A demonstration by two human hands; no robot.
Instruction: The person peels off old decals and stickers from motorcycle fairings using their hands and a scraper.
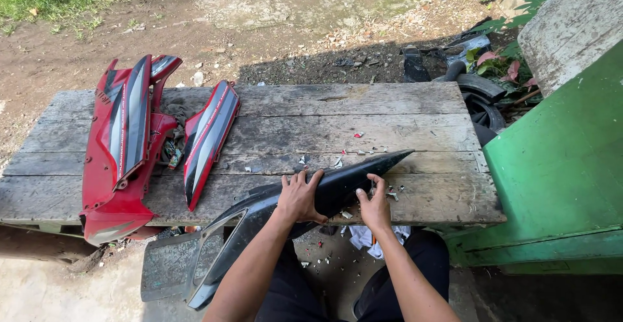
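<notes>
Two hands rest on one black fairing panel [337,189], a long pointed motorcycle body part lying across the near edge of the wooden bench [363,117]. The left hand [300,198] lies flat on the panel's middle, fingers spread and pressing on its upper face. The right hand [375,206] grips the panel's lower edge nearer the tip, fingers curled around it. The panel's pointed end reaches toward the bench's right side; its wider end overhangs the near edge, down toward the ground.

Small paint or plastic chips [363,150] are scattered on the planks just beyond the panel. At the bench's left end lies a large red fairing [120,160] with grey stripes, and beside it a narrower red side panel [207,140]. A green structure [564,166] stands against the bench's right edge.
</notes>
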